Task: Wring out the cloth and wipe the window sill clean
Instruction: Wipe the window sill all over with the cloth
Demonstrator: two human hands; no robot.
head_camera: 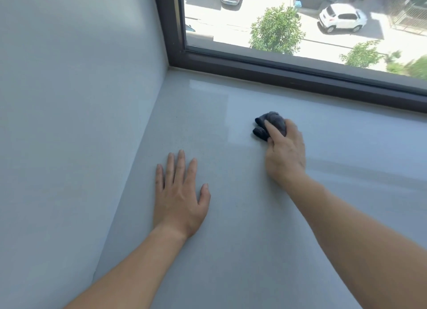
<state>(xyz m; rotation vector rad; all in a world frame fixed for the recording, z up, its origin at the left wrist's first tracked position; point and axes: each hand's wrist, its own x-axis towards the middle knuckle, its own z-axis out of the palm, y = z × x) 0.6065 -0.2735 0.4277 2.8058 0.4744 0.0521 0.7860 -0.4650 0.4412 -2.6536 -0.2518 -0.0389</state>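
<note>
Right hand (285, 152): fingers (272, 129) curled tight around a dark grey cloth (271, 123), which is bunched into a wad, pressed onto the pale window sill (231, 216) and seen bulging out just beyond and to the left of the fingertips. Left hand (179, 197): laid palm-down on the sill, fingers (180, 167) spread wide and flat with nothing held, well apart from the cloth and nearer the left wall (69, 100). Beyond the cloth-holding fingers a glossy strip of sill is noted, then the dark window frame (277, 71), with parked cars and trees visible through the glass.
</note>
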